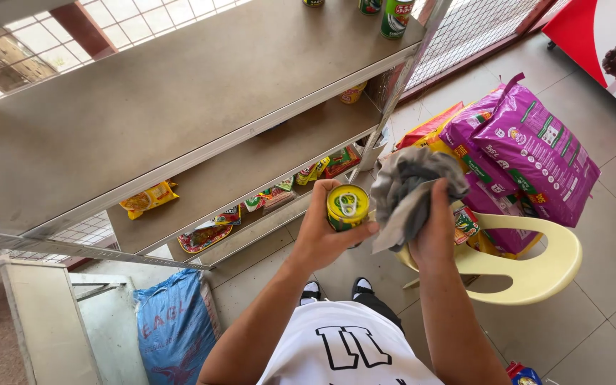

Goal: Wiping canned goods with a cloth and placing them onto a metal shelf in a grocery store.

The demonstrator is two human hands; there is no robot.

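Centre frame: left hand (320, 232), fingers wrapped round a yellow-lidded can (347, 207), label side hidden. Right hand (433, 232), fingers bunched on a grey cloth (411, 187) just beside it. Upper-frame cans (396, 17) on the grey shelf (180, 100) are cut off.

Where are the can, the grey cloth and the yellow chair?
can (347, 205), head view, on its yellow pull-tab lid, held in the left hand (320, 235).
grey cloth (409, 187), head view, on the bunched middle, held in the right hand (433, 232).
yellow chair (536, 267), head view, on the curved backrest.
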